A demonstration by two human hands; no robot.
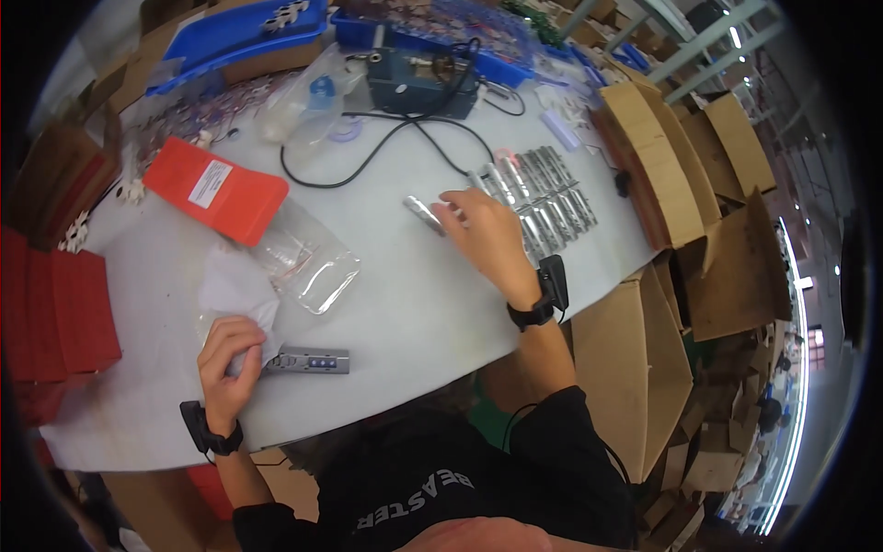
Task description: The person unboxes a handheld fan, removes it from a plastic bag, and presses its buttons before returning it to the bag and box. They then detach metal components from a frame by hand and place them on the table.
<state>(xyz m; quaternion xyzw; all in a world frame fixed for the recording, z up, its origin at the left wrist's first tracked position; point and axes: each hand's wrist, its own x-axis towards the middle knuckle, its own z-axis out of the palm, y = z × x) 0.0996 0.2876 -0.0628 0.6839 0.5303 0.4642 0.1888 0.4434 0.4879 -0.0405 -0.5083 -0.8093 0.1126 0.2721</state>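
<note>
My left hand [228, 363], fingers curled, is closed on a thin white pouch [237, 283] at the table's near left. A grey bar-shaped device [317, 360] with small round buttons sticks out to the right from under that hand; its left end is hidden. Farther right, my right hand [487, 239] has its thumb and fingers bent round the lower end of a silver bar [421, 212] tilted on the table. Its fingertips partly cover that end. Beside this hand lie several similar silver bars [552, 221] in two rows.
An orange-red header card [216, 189] with a clear plastic bag [317, 267] lies left of centre. Red boxes [69, 322] stack at the left edge. A dark blue machine [414, 87] with a black cable and blue trays [244, 41] stand behind. Open cartons [635, 359] stand right.
</note>
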